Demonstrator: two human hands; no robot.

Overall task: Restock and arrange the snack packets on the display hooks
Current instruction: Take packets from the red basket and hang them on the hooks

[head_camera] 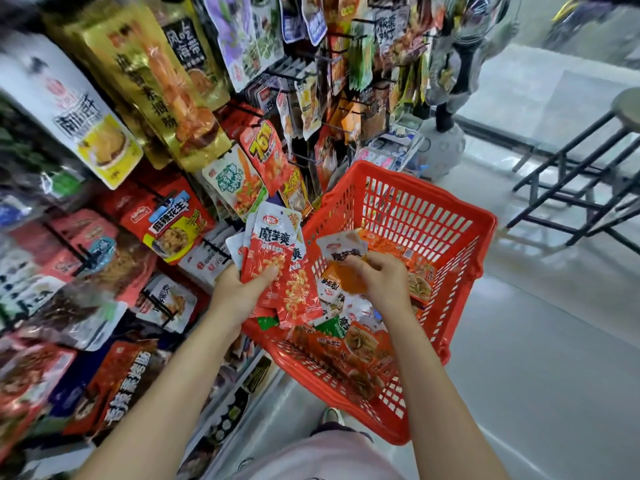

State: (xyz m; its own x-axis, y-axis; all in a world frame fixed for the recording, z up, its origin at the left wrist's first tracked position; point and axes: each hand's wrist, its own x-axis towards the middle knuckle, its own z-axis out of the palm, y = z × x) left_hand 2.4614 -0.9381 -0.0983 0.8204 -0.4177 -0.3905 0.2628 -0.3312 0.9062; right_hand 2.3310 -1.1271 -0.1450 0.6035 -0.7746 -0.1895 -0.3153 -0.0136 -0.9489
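Note:
My left hand (239,289) grips a fanned stack of red and white snack packets (277,258) just above the left rim of a red plastic basket (450,244). My right hand (384,275) reaches into the basket and pinches one orange and white packet (346,258) lifted off the pile. More loose packets (360,344) lie on the basket floor. Display hooks (156,199) with hanging snack bags fill the rack on the left.
A second rack of small hanging packets (339,81) stands behind the basket. A black metal stool (588,174) stands at the right on the grey floor (536,341). My shoe (334,415) shows below the basket.

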